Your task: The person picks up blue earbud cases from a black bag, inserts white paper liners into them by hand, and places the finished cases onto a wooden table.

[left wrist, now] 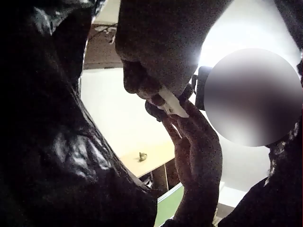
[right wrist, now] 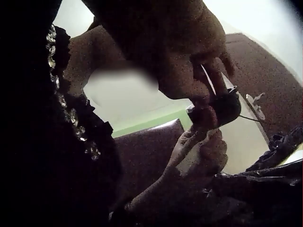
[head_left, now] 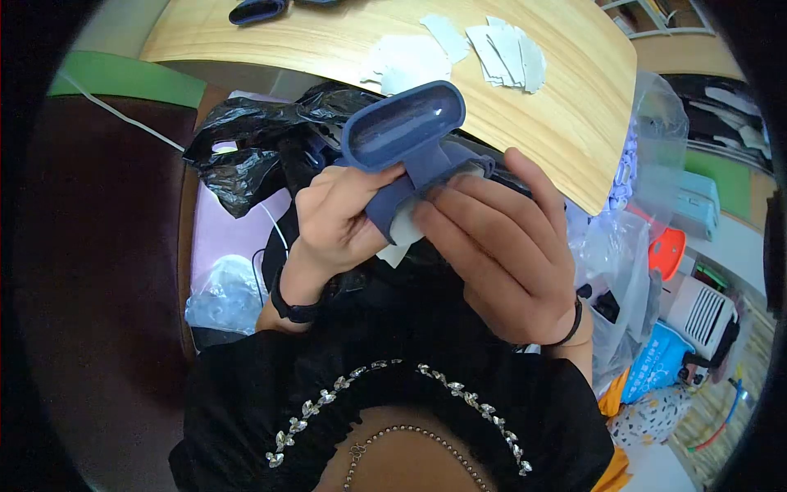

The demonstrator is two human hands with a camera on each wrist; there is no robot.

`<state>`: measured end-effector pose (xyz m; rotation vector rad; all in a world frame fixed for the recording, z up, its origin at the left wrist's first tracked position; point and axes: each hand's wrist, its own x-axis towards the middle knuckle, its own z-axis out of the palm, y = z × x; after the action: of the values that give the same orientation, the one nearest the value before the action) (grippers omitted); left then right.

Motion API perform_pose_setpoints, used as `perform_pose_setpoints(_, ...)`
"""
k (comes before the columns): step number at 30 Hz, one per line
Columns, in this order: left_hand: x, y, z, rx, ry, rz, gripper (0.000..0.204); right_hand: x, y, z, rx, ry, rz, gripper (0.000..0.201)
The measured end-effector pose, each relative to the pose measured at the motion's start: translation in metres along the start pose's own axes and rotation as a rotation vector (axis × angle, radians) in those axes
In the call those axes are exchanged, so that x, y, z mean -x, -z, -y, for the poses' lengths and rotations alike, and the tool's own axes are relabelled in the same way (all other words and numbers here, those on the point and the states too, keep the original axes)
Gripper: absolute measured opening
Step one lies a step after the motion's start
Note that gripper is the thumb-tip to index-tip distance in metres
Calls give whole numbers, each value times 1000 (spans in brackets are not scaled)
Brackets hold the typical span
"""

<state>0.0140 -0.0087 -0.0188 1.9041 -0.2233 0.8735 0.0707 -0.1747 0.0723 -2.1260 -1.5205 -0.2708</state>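
My left hand (head_left: pixel 332 213) grips a dark blue piece (head_left: pixel 403 131) that looks like plastic, with a hollow oval cup on top and a narrow neck below it. The cup's opening faces up toward the head view. At the lower part of this piece, my right hand (head_left: pixel 508 254) pinches a small white paper-like piece (head_left: pixel 406 225), its fingertips pressed close against the blue surface. The right thumb is hidden in the head view. In the right wrist view, a pale edge of the white piece (right wrist: pixel 208 80) shows between the right fingers, beside the dark piece (right wrist: pixel 228 108).
Several torn white pieces (head_left: pixel 508 53) lie on the wooden table (head_left: pixel 566 123) ahead. A dark blue part (head_left: pixel 257 10) lies at its far left. Black plastic bags (head_left: pixel 238 156) hang between table and lap. Clear bags (head_left: pixel 611 262) and a blue packet (head_left: pixel 660 361) are at the right.
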Motion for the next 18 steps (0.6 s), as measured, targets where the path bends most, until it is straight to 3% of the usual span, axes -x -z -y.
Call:
perform_pose_setpoints(6, 17, -1, 9, 7, 130, 35, 45, -1, -12, 8, 3, -84, -19, 37)
perform_pose_setpoints(9, 16, 3, 8, 39, 165, 56, 50, -6, -6, 1, -97, -90, 71, 33)
perform_pose_setpoints(12, 2, 13, 6, 189, 194, 78, 53, -14, 5, -28, -461, -265, -92, 23)
perform_pose_setpoints(14, 2, 18, 6, 277, 255, 77, 56, -29, -10, -68, -407, -504, -320, 15)
perform_pose_setpoints(18, 4, 16, 4, 358, 376, 41, 56, -52, -49, -142, 10, -436, 13, 19)
